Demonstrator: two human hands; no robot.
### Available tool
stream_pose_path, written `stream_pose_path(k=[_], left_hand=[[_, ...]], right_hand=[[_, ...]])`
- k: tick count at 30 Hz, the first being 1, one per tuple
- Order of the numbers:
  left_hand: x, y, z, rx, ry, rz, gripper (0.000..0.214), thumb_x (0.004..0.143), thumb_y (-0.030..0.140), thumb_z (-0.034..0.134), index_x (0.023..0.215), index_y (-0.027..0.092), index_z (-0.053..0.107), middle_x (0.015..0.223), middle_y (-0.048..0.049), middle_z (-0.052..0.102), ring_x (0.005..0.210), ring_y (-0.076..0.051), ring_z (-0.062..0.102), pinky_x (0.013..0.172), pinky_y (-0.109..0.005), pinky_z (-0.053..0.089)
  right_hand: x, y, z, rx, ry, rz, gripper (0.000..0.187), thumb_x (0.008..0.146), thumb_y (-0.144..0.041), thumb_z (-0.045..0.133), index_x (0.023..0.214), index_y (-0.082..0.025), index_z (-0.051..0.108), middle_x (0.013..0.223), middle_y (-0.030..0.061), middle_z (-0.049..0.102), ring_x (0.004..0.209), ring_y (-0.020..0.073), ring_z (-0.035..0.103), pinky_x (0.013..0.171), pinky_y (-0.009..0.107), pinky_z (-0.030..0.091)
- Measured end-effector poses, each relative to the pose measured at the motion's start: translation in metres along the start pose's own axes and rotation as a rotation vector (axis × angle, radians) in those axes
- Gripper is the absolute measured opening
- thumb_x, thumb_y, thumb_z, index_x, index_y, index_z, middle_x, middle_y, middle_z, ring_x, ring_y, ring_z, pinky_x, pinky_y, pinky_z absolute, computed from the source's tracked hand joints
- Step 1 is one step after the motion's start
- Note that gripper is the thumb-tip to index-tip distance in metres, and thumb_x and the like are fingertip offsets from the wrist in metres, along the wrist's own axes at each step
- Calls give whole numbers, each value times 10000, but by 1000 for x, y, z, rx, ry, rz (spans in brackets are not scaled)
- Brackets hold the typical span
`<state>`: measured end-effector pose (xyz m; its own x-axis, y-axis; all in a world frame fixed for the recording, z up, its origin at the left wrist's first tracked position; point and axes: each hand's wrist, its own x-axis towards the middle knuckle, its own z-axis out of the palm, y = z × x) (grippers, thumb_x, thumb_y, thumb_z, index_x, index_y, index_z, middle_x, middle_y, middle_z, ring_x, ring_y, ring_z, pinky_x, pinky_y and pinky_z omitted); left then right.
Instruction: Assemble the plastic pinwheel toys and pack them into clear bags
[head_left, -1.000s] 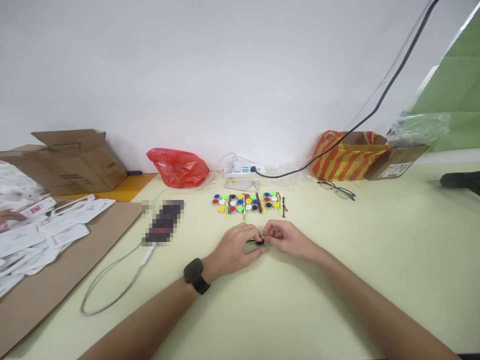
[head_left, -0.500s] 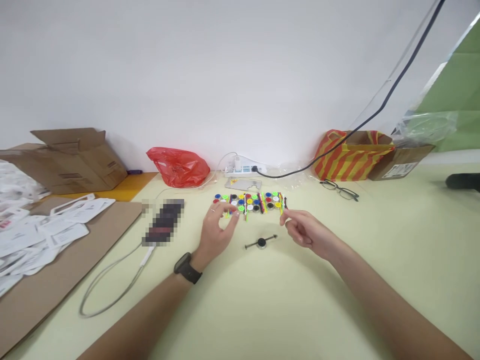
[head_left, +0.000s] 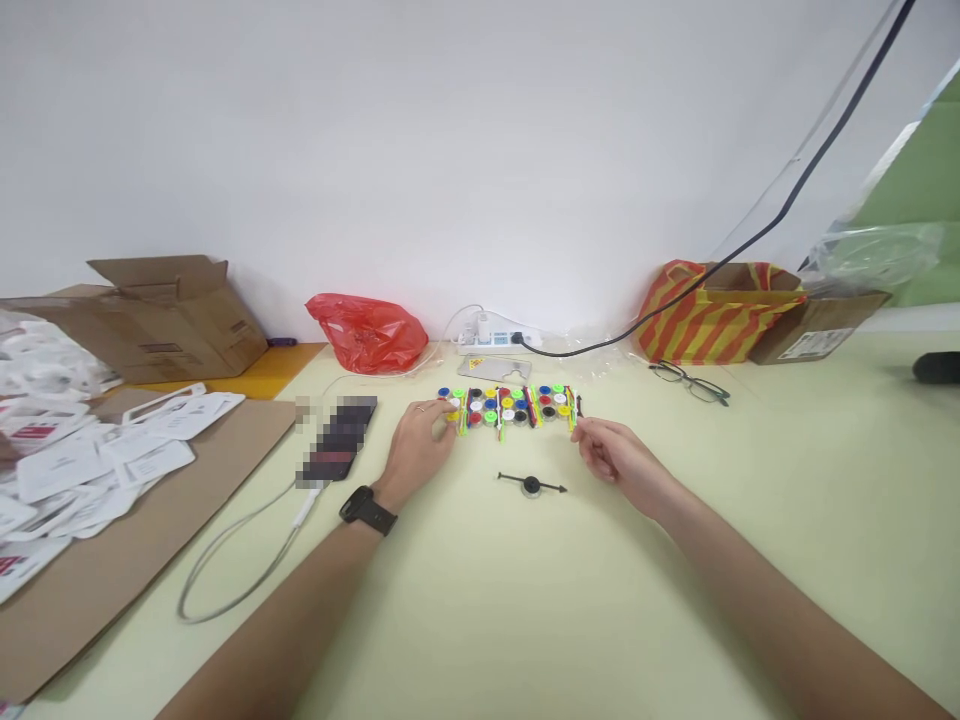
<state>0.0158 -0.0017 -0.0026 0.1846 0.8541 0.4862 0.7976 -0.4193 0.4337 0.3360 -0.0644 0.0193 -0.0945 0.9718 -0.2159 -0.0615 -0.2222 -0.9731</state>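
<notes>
A row of small coloured discs (head_left: 491, 405) lies on the table, with bunches of thin coloured arrow sticks (head_left: 533, 407) standing between groups of them. My left hand (head_left: 420, 450), with a black watch on its wrist, rests at the row's left end; thumb and forefinger are apart, fingertips against the discs there. At the other end, my right hand (head_left: 619, 460) has its fingers curled and thumb and forefinger together by the rightmost arrow sticks; whether a stick is pinched is hidden. Nearer me, a black arrow spinner (head_left: 531, 487) on a round clear base stands between both hands.
Behind the discs lie a clear flat plate (head_left: 495, 369) and a power strip (head_left: 499, 340). A phone (head_left: 339, 438) with its cable is left, beside cardboard (head_left: 225, 470) bearing white cards. A red bag (head_left: 367, 335), striped bag (head_left: 705, 315) and glasses (head_left: 690, 382) stand further back.
The spinner's arrow has turned from pointing up-right to pointing slightly down-right. My left hand has drawn back leftward off the discs to the row's end. My right hand stays at the right end.
</notes>
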Motion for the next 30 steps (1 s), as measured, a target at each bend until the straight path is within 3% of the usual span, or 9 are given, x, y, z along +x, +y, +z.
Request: stream_pose_path(k=[4,9,15,20,25,30], left_hand=[[-1,4,-3,58,-36,-44,251,930,272,601,1127,229,751,1165,-65,775,1151,-270,647,1030,-395,494],[0,1,-7,187,4,-131,165,934,337,627,1008,253,749,1102,-44,782,1076,-296,647,941,-419,498],[6,-9,-9,16,28,-261,212,934,288,625,1099,204,729,1009,-61,773,869,-236,678,841,-365,523],[1,6,-9,92,82,-73,192,964,333,605,1082,232,717,1097,-50,768,1036,-256,656,933,-378,484],[-5,20,-7,180,-78,-86,158,964,383,587,953,257,681,866,-11,739,893,-227,669,753,-343,451],[-3,22,-10,199,-147,-179,197,943,415,581,858,260,669,799,15,720,768,-195,656,664,-320,398]], right_hand=[[2,1,1,-24,28,-6,408,883,-586,675,834,-182,655,632,-15,553,463,72,337,450,248,219],[2,1,2,-60,34,-30,430,892,-605,654,840,-178,666,645,-5,575,467,72,351,459,246,243],[0,-2,3,-62,35,-36,437,885,-619,655,842,-185,670,652,-4,579,483,76,352,467,245,240],[-2,-5,4,-96,57,-39,442,887,-626,645,828,-189,670,660,4,589,508,86,380,488,242,285],[-3,-6,6,-107,61,-24,418,902,-597,629,822,-188,660,661,6,590,515,90,387,491,239,285],[-3,-7,7,-110,54,-25,415,910,-588,619,822,-185,659,664,7,593,523,92,397,502,240,297]])
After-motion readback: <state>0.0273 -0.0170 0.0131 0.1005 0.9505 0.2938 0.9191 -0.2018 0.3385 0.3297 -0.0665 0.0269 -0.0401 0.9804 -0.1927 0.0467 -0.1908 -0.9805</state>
